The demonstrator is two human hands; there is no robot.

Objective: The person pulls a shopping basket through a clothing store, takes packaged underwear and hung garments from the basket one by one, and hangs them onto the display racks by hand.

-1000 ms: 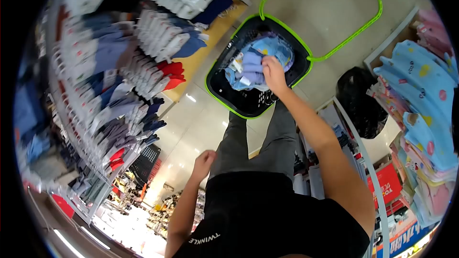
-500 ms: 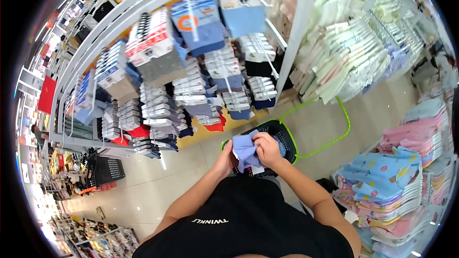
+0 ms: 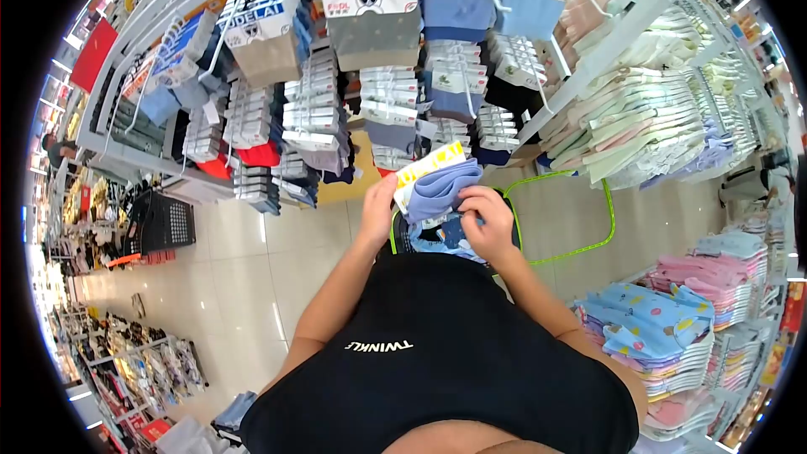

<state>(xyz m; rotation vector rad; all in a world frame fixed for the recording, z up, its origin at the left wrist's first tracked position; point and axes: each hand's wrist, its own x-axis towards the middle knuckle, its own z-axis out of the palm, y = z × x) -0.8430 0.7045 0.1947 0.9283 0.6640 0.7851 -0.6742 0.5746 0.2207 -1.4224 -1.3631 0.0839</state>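
Note:
In front of my chest is a folded periwinkle-blue garment (image 3: 441,189) with a yellow-and-white printed header card (image 3: 429,164). My left hand (image 3: 380,208) is closed on the card's left end. On the other side, my right hand (image 3: 489,223) has its fingers bent in a pinch at the garment's lower right edge. Below both hands stands a shopping basket (image 3: 515,231) with a lime-green rim, partly hidden by my hands and body. Blue patterned cloth (image 3: 445,235) lies inside it.
Ahead, a white metal rack (image 3: 622,50) carries several rows of carded packs (image 3: 370,8) on hooks. Pale baby clothes (image 3: 630,118) hang to the right. Folded clothes on hangers (image 3: 647,319) stand at lower right. A black basket (image 3: 164,223) sits on the left floor.
The garment has been turned and raised, so its yellow-and-white card now shows. My left hand has moved up and left with it. The head view has shifted, bringing the rack nearer.

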